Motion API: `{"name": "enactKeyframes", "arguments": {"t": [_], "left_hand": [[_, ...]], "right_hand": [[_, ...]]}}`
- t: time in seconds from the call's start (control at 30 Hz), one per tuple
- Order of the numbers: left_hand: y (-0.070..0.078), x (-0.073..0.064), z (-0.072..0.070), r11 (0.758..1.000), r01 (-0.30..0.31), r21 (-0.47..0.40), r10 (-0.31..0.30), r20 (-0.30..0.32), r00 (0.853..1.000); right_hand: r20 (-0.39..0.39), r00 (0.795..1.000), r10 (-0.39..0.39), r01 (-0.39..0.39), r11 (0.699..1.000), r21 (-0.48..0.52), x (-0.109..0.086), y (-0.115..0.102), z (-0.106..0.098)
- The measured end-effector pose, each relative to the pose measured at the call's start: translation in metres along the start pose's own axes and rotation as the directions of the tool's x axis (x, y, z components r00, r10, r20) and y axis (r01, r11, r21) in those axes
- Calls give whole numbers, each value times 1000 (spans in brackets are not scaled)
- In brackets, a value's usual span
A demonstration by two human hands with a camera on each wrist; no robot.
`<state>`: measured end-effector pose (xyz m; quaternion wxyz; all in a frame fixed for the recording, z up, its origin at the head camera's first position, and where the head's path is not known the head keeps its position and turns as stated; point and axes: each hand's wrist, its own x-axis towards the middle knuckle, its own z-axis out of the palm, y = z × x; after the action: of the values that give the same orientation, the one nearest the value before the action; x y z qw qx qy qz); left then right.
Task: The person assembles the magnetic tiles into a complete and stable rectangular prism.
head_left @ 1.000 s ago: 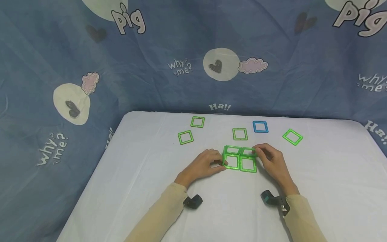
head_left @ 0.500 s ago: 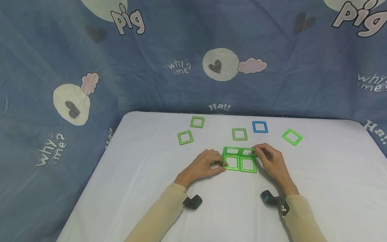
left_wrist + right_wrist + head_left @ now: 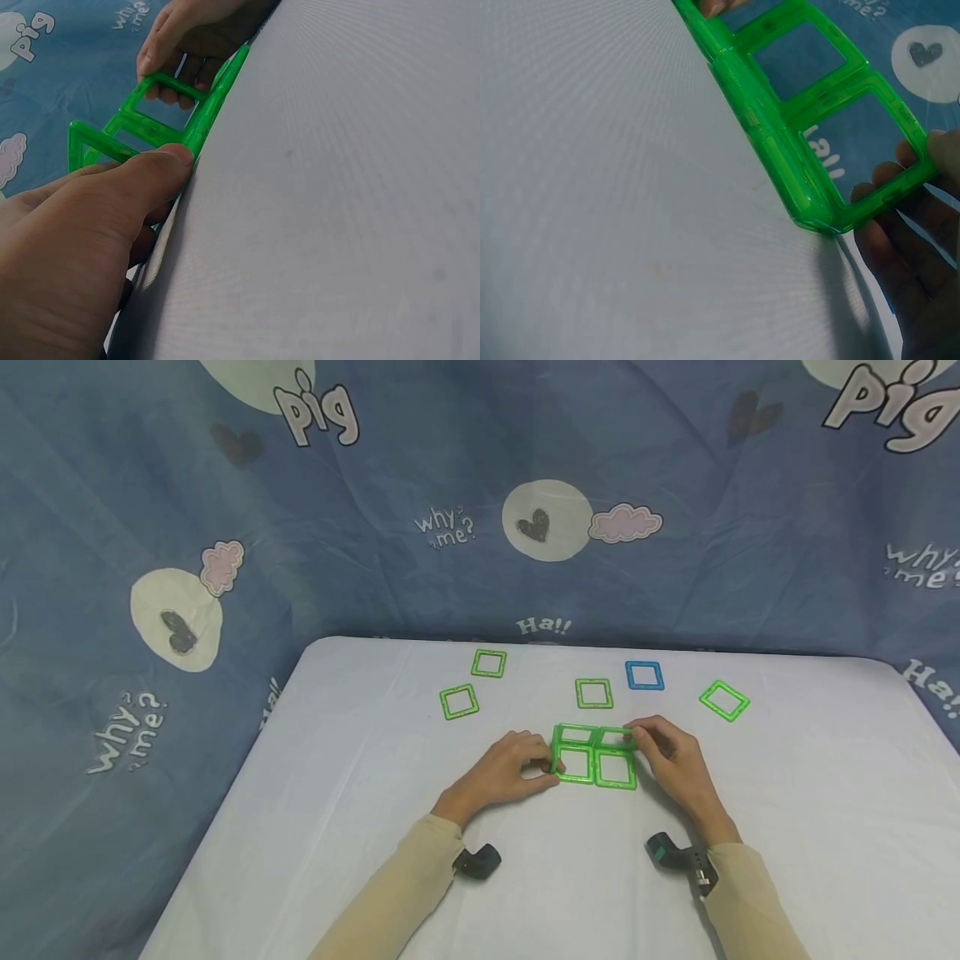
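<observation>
Several green square magnetic tiles [image 3: 615,786] are joined edge to edge near the middle of the table. Two lie flat, and two stand up along their far edge, as the right wrist view shows with an upright tile [image 3: 892,105]. Another upright tile [image 3: 97,140] appears at the left end. My left hand [image 3: 501,768] pinches the left end, its thumb [image 3: 169,169] at the near corner and its other fingers partly hidden behind. With thumb and fingertips, my right hand [image 3: 675,760] holds the outer edge of the right upright tile.
Beyond the joined tiles lie loose green square tiles [image 3: 459,702], one of them turned like a diamond [image 3: 724,714], and a blue square tile [image 3: 645,687]. White cloth covers the table [image 3: 300,860]. A patterned blue curtain [image 3: 450,460] hangs behind the far edge.
</observation>
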<state>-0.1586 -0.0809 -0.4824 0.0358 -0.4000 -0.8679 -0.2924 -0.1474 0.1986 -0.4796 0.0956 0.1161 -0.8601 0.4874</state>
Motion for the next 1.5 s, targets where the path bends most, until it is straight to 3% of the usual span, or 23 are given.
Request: {"name": "enactKeyframes", "arguments": {"t": [0.17, 0.5, 0.67, 0.83, 0.93, 1.1, 1.2, 1.33, 1.5], "left_hand": [[0, 0, 1, 1000, -8, -9, 8, -3, 1000], [-2, 0, 2, 1000, -17, -15, 17, -12, 1000], [-1, 0, 3, 1000, -20, -4, 20, 17, 1000], [0, 1, -1, 1000, -16, -2, 16, 8, 1000], [0, 0, -3, 1000, -3, -15, 3, -4, 1000], [1, -2, -2, 1000, 17, -18, -16, 26, 1000], [1, -3, -1, 1000, 18, -16, -17, 27, 999], [0, -3, -1, 1000, 13, -9, -13, 17, 1000], [0, -2, -1, 1000, 15, 2, -15, 16, 1000]], "right_hand": [[27, 1000, 5, -6, 1000, 15, 1, -2, -2], [23, 1000, 18, -21, 990, 141, 8, 1, -8], [29, 998, 57, -59, 995, 77, 9, 9, -9], [108, 994, 10, -12, 1000, 17, 15, 10, -9], [180, 983, -17, 24, 999, -36, 22, 9, -9], [282, 959, -35, 64, 993, -95, 30, 12, -11], [335, 938, -89, 135, 984, -117, 36, 14, -11], [374, 915, -154, 232, 958, -171, 46, 15, -11], [411, 899, -153, 268, 933, -239, 55, 11, -12]]}}
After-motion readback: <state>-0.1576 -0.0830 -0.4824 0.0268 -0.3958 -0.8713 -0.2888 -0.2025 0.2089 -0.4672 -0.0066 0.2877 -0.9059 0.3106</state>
